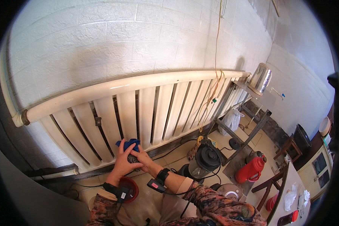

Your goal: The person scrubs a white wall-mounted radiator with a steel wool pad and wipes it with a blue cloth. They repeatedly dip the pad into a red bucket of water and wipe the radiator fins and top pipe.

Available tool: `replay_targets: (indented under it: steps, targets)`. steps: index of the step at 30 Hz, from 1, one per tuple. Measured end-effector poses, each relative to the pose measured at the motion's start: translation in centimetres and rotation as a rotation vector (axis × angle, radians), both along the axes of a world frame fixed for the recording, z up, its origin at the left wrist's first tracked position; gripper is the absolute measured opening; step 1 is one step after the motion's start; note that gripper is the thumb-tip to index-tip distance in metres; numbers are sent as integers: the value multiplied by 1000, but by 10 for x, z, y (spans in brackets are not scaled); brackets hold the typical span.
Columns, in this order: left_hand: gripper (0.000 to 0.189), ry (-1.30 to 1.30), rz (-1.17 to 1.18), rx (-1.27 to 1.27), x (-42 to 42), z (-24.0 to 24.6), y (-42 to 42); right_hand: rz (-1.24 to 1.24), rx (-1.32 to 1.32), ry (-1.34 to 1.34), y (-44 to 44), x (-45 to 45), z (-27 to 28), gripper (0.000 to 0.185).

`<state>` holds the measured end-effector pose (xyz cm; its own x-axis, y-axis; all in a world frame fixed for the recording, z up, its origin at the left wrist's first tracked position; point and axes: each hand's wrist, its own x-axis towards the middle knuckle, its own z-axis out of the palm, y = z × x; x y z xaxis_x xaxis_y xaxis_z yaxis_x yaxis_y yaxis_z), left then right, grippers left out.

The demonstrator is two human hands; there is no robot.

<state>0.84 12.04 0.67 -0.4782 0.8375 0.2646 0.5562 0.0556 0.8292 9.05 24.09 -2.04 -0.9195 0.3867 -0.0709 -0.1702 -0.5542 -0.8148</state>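
Low against the cream radiator (146, 115), my two hands come together around a bunched blue cloth (132, 143) and a dark speckled item (132, 158), whose exact kind I cannot tell. My left hand (122, 163) curves round them from the left, with its fingertips on the cloth. From the right, my right hand (145, 160) presses its fingers against the same bundle, touching the left fingers. The cloth lies at the lower ends of the radiator columns. Beneath my left wrist stands a red plastic basin (133, 185), partly hidden by the arm.
A blender-like jug with a black lid (207, 158) and a red thermos flask (250, 169) stand on the floor at right. Yellow cord (215, 93) hangs over the radiator pipe. A metal-framed stand (237, 135) bears a steel kettle (260, 79). A table (285, 192) edges in at lower right.
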Motion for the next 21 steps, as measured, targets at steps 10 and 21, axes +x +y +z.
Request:
replay_targets:
  steps: [10,21]
  targets:
    - [73,21,34,154,11,-4,8,-284,-186,85,15,5,19,27]
    - [64,-552,-149,381,18,27,-22,-912,265,404,130,72,108,38]
